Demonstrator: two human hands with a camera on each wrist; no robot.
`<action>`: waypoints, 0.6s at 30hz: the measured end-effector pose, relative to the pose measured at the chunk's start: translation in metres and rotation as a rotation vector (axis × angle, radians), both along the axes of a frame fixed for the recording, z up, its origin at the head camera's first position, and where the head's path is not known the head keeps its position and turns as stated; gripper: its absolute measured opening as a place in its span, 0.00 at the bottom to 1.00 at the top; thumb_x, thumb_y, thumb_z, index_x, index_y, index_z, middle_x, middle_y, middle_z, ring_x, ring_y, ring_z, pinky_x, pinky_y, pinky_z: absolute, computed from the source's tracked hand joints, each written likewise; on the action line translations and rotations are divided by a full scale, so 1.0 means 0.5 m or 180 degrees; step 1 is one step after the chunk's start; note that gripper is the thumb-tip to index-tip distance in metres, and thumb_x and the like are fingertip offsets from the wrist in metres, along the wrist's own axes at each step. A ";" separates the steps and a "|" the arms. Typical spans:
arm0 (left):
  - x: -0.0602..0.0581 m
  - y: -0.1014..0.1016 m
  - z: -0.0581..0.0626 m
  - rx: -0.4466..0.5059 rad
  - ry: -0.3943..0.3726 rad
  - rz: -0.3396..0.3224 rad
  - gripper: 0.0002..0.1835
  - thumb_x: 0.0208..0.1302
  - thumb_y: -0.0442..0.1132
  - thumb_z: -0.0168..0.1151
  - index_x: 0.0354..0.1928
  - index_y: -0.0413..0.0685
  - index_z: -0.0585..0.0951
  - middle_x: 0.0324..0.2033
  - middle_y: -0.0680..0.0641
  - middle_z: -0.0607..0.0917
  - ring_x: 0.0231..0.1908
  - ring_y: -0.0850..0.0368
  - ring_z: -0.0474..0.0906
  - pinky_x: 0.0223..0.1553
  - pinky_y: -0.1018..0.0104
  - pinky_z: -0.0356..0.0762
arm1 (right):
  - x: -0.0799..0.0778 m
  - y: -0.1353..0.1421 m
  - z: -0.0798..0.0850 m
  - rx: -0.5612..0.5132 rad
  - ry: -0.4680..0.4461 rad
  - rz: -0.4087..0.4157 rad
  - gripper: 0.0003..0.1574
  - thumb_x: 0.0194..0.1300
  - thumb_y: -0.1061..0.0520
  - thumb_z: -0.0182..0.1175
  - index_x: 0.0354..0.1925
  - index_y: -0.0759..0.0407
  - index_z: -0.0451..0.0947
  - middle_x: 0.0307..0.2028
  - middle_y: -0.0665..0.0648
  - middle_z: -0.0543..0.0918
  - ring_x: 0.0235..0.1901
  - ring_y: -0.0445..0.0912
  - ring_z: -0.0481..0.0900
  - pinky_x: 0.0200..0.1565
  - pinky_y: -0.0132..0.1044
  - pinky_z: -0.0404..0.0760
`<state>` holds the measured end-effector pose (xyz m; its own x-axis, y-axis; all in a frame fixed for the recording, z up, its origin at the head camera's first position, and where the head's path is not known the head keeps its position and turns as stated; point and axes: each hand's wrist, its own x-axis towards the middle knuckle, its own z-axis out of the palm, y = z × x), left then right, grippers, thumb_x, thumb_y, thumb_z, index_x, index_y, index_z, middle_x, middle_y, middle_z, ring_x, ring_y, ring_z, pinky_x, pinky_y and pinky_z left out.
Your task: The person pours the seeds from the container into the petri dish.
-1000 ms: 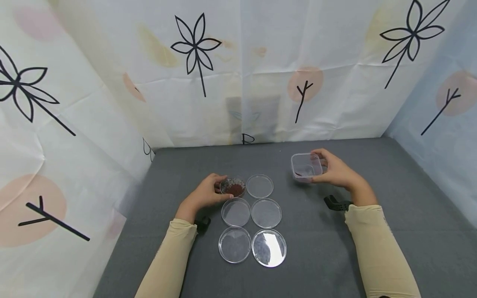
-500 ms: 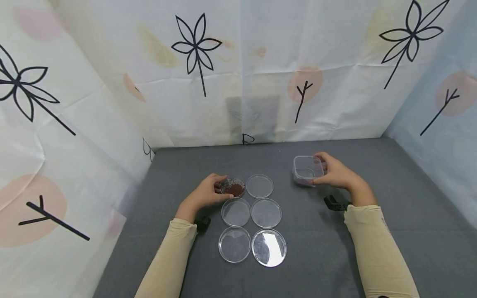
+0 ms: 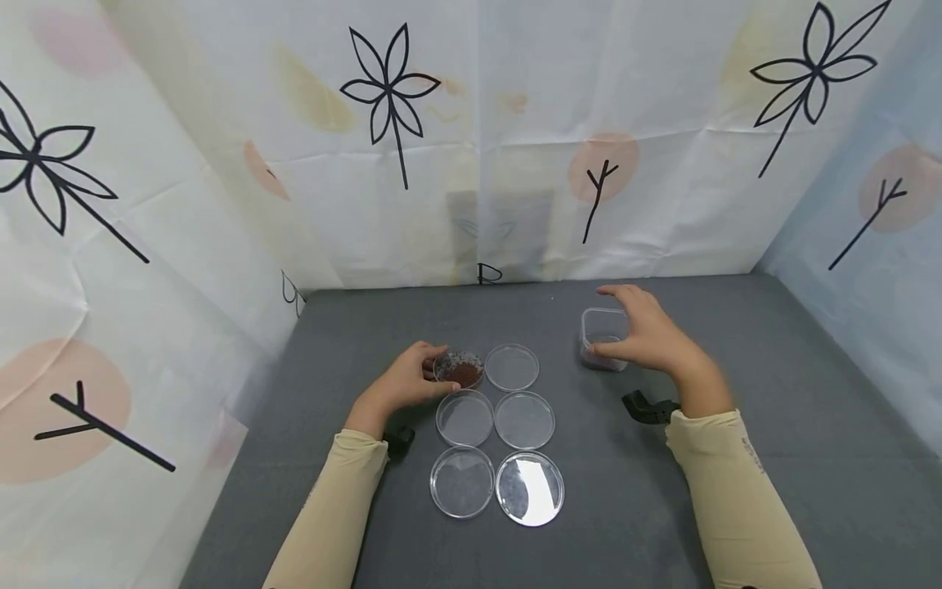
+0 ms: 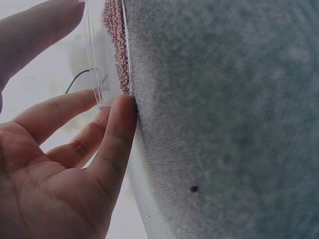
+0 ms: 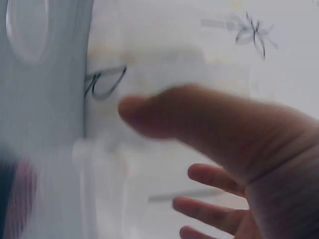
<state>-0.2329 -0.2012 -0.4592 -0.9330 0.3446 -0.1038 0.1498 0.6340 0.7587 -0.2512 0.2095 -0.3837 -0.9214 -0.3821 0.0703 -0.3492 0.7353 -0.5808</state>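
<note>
My left hand [image 3: 397,383] holds a clear petri dish [image 3: 464,375] by its sides, thumb at the near edge and fingers at the far one. Small reddish-brown grains [image 4: 117,47] lie along the dish's bottom, and the left wrist view shows the fingertips against its wall. To the right, a clear square plastic tub [image 3: 603,325] stands on the table with some dark contents low inside. Over its right side hovers my right hand [image 3: 653,335], thumb and fingers spread apart with nothing between them. That hand partly covers the tub in the head view.
Several clear round dishes stand close together beside the filled one: one to its right [image 3: 512,367], two in the middle row, two in front, the front right one [image 3: 530,489] reflecting light. Patterned cloth walls [image 3: 515,164] border the grey table [image 3: 625,507].
The right hand lowered the tub onto the table, then let go, its fingers spreading and shifting slightly left and up. The left hand stayed at the dish with the grains.
</note>
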 end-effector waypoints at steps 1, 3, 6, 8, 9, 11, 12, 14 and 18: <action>-0.001 0.000 0.000 0.0002 0.0001 -0.0003 0.44 0.66 0.43 0.77 0.78 0.37 0.68 0.64 0.34 0.74 0.62 0.35 0.79 0.64 0.42 0.83 | 0.002 -0.012 0.004 -0.0037 0.0071 0.0047 0.57 0.63 0.51 0.78 0.80 0.62 0.60 0.77 0.70 0.62 0.77 0.71 0.56 0.73 0.74 0.61; -0.002 0.001 0.000 -0.0011 0.0008 -0.0013 0.44 0.66 0.43 0.77 0.78 0.36 0.68 0.63 0.34 0.74 0.62 0.35 0.79 0.64 0.42 0.83 | 0.004 -0.039 0.008 -0.0146 0.0188 0.0211 0.53 0.63 0.53 0.78 0.78 0.62 0.63 0.76 0.69 0.65 0.76 0.69 0.60 0.73 0.72 0.64; -0.003 -0.002 0.000 -0.0005 0.0006 -0.0007 0.44 0.66 0.43 0.77 0.78 0.36 0.68 0.63 0.34 0.74 0.62 0.35 0.79 0.64 0.43 0.83 | 0.001 -0.084 0.001 -0.0382 0.0102 0.0565 0.51 0.65 0.56 0.76 0.78 0.62 0.64 0.74 0.68 0.69 0.73 0.67 0.68 0.71 0.69 0.71; -0.001 -0.003 0.002 0.0003 0.0005 0.0005 0.44 0.66 0.43 0.77 0.78 0.36 0.68 0.63 0.34 0.74 0.63 0.35 0.79 0.64 0.43 0.83 | -0.003 -0.113 -0.009 -0.0484 -0.0017 0.0789 0.50 0.65 0.58 0.75 0.78 0.63 0.64 0.73 0.68 0.71 0.71 0.67 0.72 0.70 0.67 0.74; 0.000 -0.003 0.003 0.0002 0.0006 0.0008 0.43 0.66 0.43 0.77 0.78 0.36 0.68 0.63 0.34 0.74 0.63 0.35 0.79 0.64 0.43 0.83 | -0.005 -0.126 -0.015 -0.0494 -0.0096 0.0868 0.50 0.65 0.59 0.75 0.78 0.64 0.63 0.72 0.69 0.71 0.70 0.67 0.73 0.70 0.66 0.75; 0.002 -0.002 0.005 -0.0004 0.0007 0.0008 0.43 0.66 0.43 0.77 0.78 0.36 0.68 0.64 0.34 0.74 0.63 0.35 0.79 0.64 0.42 0.83 | -0.009 -0.148 -0.029 -0.0420 -0.0231 0.0994 0.51 0.66 0.60 0.74 0.79 0.64 0.62 0.72 0.70 0.71 0.69 0.67 0.74 0.68 0.65 0.77; 0.002 -0.002 0.005 -0.0003 0.0002 0.0008 0.43 0.66 0.43 0.77 0.78 0.36 0.68 0.64 0.34 0.74 0.63 0.35 0.79 0.64 0.43 0.83 | -0.012 -0.158 -0.036 -0.0347 -0.0296 0.1045 0.51 0.65 0.61 0.74 0.79 0.65 0.61 0.73 0.70 0.70 0.70 0.67 0.73 0.69 0.65 0.77; 0.003 -0.001 0.006 -0.0002 -0.0010 0.0003 0.43 0.67 0.43 0.77 0.78 0.36 0.68 0.64 0.34 0.74 0.63 0.35 0.79 0.64 0.43 0.83 | -0.016 -0.172 -0.050 -0.0164 -0.0405 0.1104 0.52 0.65 0.62 0.73 0.80 0.65 0.60 0.74 0.71 0.69 0.71 0.67 0.71 0.69 0.65 0.77; 0.002 0.001 0.007 0.0013 -0.0020 -0.0017 0.44 0.67 0.43 0.77 0.79 0.36 0.67 0.64 0.34 0.74 0.63 0.35 0.78 0.64 0.43 0.83 | -0.023 -0.190 -0.071 0.0211 -0.0485 0.1114 0.55 0.62 0.65 0.73 0.81 0.65 0.59 0.76 0.71 0.66 0.73 0.67 0.68 0.69 0.64 0.76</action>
